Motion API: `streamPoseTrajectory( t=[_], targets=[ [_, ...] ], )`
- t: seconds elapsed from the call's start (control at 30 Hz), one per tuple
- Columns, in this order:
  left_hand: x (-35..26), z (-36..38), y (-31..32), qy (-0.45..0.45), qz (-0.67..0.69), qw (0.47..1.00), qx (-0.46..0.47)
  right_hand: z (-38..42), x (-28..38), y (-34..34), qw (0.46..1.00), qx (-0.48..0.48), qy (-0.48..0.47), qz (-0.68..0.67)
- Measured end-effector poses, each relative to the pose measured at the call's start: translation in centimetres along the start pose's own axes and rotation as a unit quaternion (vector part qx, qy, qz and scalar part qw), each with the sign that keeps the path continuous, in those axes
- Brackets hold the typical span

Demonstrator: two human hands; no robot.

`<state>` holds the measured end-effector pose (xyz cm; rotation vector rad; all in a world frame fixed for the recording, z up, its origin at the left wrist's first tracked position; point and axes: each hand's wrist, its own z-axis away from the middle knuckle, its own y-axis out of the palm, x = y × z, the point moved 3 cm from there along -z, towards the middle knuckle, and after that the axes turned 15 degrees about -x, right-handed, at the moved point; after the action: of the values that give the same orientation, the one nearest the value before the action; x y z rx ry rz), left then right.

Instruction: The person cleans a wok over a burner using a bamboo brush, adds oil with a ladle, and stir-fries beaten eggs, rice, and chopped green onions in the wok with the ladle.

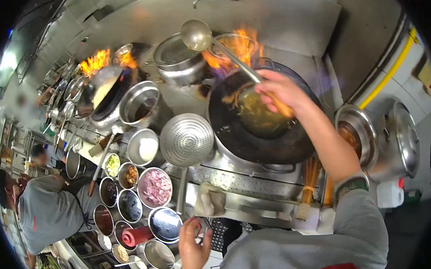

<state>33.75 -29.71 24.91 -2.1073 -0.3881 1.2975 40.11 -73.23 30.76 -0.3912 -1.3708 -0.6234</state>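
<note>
My right hand (278, 93) is wrapped round the wooden handle of a ladle (196, 35). The ladle's bowl is raised beyond the far left rim of a large black wok (228, 123). Yellowish-brown liquid (263, 115) with bits in it lies in the wok. My left hand (193, 248) is at the bottom, beside the metal bowls, its fingers partly bent and apart. Nothing shows clearly in that hand. A perforated strainer (187, 139) rests left of the wok, and a folded cloth (210, 201) lies on the counter edge.
Flames (242, 46) rise behind the wok. Bowls of chopped pink meat (155, 187) and other ingredients, with a red bottle (136, 236), stand left. A co-worker (58, 209) stands there, near another flaming wok (111, 92). A bamboo brush (311, 181) and lidded pot (401, 139) are right.
</note>
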Motion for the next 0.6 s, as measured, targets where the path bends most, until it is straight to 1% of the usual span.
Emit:
streamPoseTrajectory(
  t=[0.03, 0.07, 0.1, 0.13, 0.17, 0.27, 0.3, 0.33, 0.37, 0.4, 0.43, 0.47, 0.53, 0.6],
  targets=[
    [-0.2, -0.5, 0.1, -0.004, 0.009, 1.000, 0.001, -4.0, -0.6, 2.3, 1.000, 0.001, -0.006, 0.021],
    [0.0, -0.7, 0.1, -0.010, 0.020, 1.000, 0.005, -7.5, -1.1, 4.7, 0.997, 0.009, -0.038, 0.066],
    [0.9, -0.7, 0.1, 0.011, 0.006, 1.000, -0.007, -10.1, -1.3, 7.1, 0.985, -0.005, -0.078, 0.152],
    [1.1, -0.6, 0.0, -0.001, 0.008, 1.000, -0.008, -12.9, -2.4, 8.7, 0.974, -0.052, -0.106, 0.194],
    [1.0, -0.7, -0.5, -0.011, 0.009, 1.000, -0.006, -14.9, -2.8, 10.2, 0.964, -0.074, -0.125, 0.224],
    [3.1, -1.2, -1.6, -0.029, 0.025, 0.999, -0.002, -18.9, -3.7, 13.1, 0.947, -0.130, -0.109, 0.272],
    [3.8, -1.3, -2.1, -0.030, 0.018, 0.999, -0.002, -21.5, -5.0, 13.5, 0.949, -0.132, -0.084, 0.274],
    [4.2, -1.4, -2.5, -0.033, 0.011, 0.999, 0.000, -21.6, -4.9, 14.0, 0.980, -0.101, -0.023, 0.170],
    [4.6, -1.6, -2.7, -0.036, 0.013, 0.999, -0.006, -21.6, -4.8, 14.4, 0.995, -0.068, 0.037, 0.063],
    [5.0, -1.9, -2.8, -0.043, 0.022, 0.999, -0.002, -21.6, -4.6, 14.8, 0.994, -0.034, 0.097, -0.046],
    [5.4, -2.2, -2.8, -0.049, 0.030, 0.998, 0.001, -21.1, -4.3, 15.1, 0.965, 0.012, 0.140, -0.220],
    [5.7, -2.5, -2.8, -0.054, 0.039, 0.998, 0.006, -20.7, -3.9, 15.3, 0.899, 0.045, 0.232, -0.369],
    [5.6, -3.3, -2.1, -0.051, 0.057, 0.996, 0.038, -18.5, -2.4, 14.9, 0.793, 0.118, 0.281, -0.527],
    [4.6, -4.5, -1.2, -0.032, 0.095, 0.992, 0.076, -15.9, -1.0, 14.1, 0.752, 0.151, 0.269, -0.583]
  ],
)
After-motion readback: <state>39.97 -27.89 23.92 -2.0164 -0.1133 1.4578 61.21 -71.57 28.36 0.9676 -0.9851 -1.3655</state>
